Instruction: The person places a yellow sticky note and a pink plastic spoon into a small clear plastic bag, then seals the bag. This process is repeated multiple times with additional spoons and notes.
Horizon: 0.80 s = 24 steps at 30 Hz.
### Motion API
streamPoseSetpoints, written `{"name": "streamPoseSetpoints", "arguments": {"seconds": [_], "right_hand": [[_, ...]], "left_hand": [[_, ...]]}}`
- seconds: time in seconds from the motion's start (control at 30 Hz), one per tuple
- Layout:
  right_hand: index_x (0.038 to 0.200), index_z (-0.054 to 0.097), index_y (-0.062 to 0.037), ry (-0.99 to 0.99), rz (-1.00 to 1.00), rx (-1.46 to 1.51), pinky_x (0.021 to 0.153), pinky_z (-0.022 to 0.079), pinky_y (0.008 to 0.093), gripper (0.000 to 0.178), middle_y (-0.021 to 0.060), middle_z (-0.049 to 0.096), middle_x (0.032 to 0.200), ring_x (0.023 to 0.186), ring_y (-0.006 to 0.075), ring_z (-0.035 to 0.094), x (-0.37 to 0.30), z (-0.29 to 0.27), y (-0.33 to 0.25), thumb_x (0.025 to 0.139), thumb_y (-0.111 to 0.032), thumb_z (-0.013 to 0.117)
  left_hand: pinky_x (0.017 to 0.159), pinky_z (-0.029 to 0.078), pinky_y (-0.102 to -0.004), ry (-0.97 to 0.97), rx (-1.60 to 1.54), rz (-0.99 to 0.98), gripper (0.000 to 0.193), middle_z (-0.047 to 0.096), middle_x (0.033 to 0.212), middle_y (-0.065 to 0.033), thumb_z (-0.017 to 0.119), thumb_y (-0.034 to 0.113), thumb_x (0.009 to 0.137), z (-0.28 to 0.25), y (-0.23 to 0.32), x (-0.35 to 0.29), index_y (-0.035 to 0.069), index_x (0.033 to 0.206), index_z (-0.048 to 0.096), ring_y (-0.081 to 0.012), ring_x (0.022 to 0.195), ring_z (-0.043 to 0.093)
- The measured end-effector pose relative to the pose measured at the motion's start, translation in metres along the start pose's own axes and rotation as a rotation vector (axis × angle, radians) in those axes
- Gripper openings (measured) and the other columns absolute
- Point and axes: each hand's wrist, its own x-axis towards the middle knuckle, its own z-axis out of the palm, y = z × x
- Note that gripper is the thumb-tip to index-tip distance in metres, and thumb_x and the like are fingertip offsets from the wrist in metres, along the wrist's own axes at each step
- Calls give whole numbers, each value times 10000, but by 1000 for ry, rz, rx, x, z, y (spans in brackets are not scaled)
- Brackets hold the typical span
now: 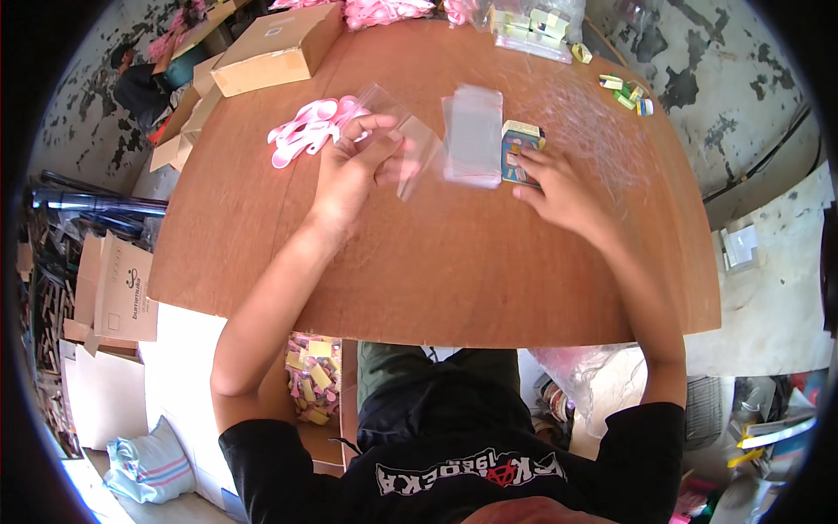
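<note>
Held up over the middle of the table, my left hand (353, 166) pinches a clear plastic bag (421, 155) between thumb and fingers. A pile of pink plastic spoons (305, 131) lies just beyond and to the left of it. My right hand (554, 188) has its fingers and thumb on a small blue printed box (515, 155), and a cream-coloured small box (522, 129) shows at its far end. Directly left of that box lies a stack of clear plastic bags (474, 135).
A cardboard box (278, 48) stands at the table's far left, with pink bundles (388, 10) beyond. Small boxes (548, 22) sit at the back; several small packets (627, 93) lie far right, near thin clear strands (594, 131). An open carton (316, 375) of pink and yellow items is below the table.
</note>
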Motion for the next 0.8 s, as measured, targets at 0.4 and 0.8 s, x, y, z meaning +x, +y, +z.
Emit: {"name": "streamPoseSetpoints", "arguments": {"seconds": [0.4,0.8], "right_hand": [[1302,559,-64,-109,-236,-99,1114,149,661,652,159,423,1464,1383,312,350,-132,-32,-118,832,-507,649],[949,725,25,365,363,39,775,504,302,211,117,715,984,908,163,658,-67,-81,-19,903,-175,673]], "left_hand": [[844,560,-313,27,-27,-52,302,686,1060,-125,642,212,943,-26,-7,-12,-12,1145,637,-185,911,677],[801,596,-342,-6,-60,-34,246,688,990,-115,633,183,947,-30,-5,-17,-19,1086,662,-169,859,678]]}}
